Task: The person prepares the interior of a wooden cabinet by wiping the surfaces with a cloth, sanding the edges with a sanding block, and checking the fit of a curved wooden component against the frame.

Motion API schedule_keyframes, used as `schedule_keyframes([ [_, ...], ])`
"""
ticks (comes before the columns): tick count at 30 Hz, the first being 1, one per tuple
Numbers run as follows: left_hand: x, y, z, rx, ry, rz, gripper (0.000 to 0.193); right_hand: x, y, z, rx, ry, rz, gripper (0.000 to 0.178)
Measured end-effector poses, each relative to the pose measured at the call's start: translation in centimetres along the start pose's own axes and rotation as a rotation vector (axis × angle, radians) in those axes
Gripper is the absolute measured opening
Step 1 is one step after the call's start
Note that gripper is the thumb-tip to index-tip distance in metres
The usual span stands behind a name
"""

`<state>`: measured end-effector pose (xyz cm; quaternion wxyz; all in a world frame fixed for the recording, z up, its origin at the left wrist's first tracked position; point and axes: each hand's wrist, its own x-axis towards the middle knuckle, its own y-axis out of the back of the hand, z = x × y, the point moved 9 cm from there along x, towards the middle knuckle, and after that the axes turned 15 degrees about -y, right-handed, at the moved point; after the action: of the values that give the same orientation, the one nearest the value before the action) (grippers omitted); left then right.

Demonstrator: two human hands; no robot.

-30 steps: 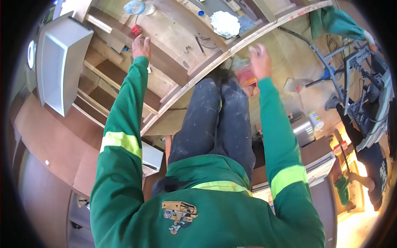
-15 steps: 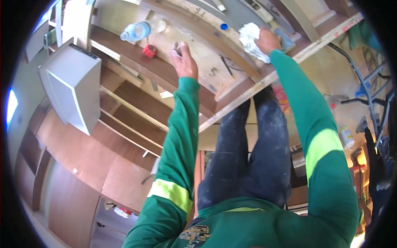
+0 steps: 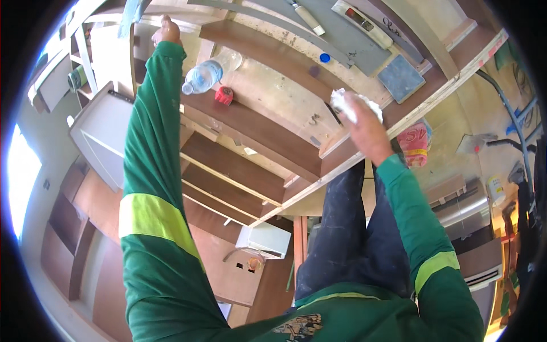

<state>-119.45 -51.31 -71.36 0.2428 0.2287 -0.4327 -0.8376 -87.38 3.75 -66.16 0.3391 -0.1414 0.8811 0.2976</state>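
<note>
A white wad [image 3: 341, 102], cloth or paper, lay gripped in the worker's right hand [image 3: 366, 126] just behind the pale wooden rail [image 3: 441, 93] at the front of an open cabinet frame. Its long axis ran crosswise to the rail, one end pointing deeper into the frame, the other toward the rail itself; soft and crumpled, it showed no clear front. The right fingers were bent around it, covering its middle, and the green right sleeve [image 3: 407, 196] reached in over the rail.

The left hand [image 3: 166, 32] was raised far behind the rail, at the frame's back corner, its fingers drawn in; whether they held anything could not be told.

A dark pencil [image 3: 333, 112] lay just beside the wad's inner end, on the rail's cabinet side. Farther back from the rail, a brown divider [image 3: 273, 57] stood between the wad and a blue cap [image 3: 325, 57]. A blue-grey pad [image 3: 401, 78] lay close behind the rail, with a long white tool [image 3: 364, 24] farther in. Well back from the rail, a clear bottle [image 3: 206, 75] lay on its side, neck angled toward the left, a red tape measure [image 3: 224, 96] just beside it.

In front of the rail were the worker's dark-trousered legs [image 3: 342, 228], a pink bag [image 3: 413, 145] on the floor and, farther out, a white container [image 3: 496, 191].
</note>
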Motion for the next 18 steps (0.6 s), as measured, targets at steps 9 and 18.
schedule_keyframes([
  [9, -1.2, -6.1, 3.4, 0.673, -0.196, -0.073, 0.068, 8.8, -7.1, -12.2, -0.108, 0.168, 0.166, 0.063],
  [18, -5.8, -1.6, 5.5, 0.181, 0.282, 0.321, 0.075, 8.9, -7.5, -13.1, -0.045, 0.15, 0.047, 0.08],
])
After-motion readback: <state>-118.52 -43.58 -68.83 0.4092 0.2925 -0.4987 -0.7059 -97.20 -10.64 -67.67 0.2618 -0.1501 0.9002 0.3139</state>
